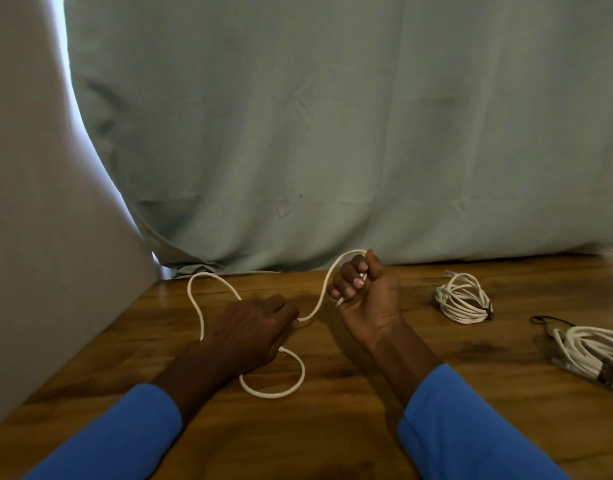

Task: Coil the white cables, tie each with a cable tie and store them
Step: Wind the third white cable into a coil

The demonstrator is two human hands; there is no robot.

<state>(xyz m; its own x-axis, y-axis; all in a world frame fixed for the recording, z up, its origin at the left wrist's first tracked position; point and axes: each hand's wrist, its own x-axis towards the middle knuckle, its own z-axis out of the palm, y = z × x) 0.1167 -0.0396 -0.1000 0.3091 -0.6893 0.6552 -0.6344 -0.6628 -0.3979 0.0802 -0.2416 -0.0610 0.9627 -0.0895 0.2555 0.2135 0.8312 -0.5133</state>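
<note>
A loose white cable [315,303] spans both hands above the table [367,427], right hand [367,299] clenched on its raised end, left fingers [281,304] pinching the slack trailing leftward.

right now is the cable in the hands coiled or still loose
Loose. The white cable sprawls in open curves on the table, running from left hand to right hand.

A wooden table [332,427] with a warm brown grain fills the lower half of the view. Behind its far edge hangs a creased pale green curtain [332,133], its hem bunched on the tabletop. At the left, a plain off-white wall [28,202] meets the table's edge.
</note>
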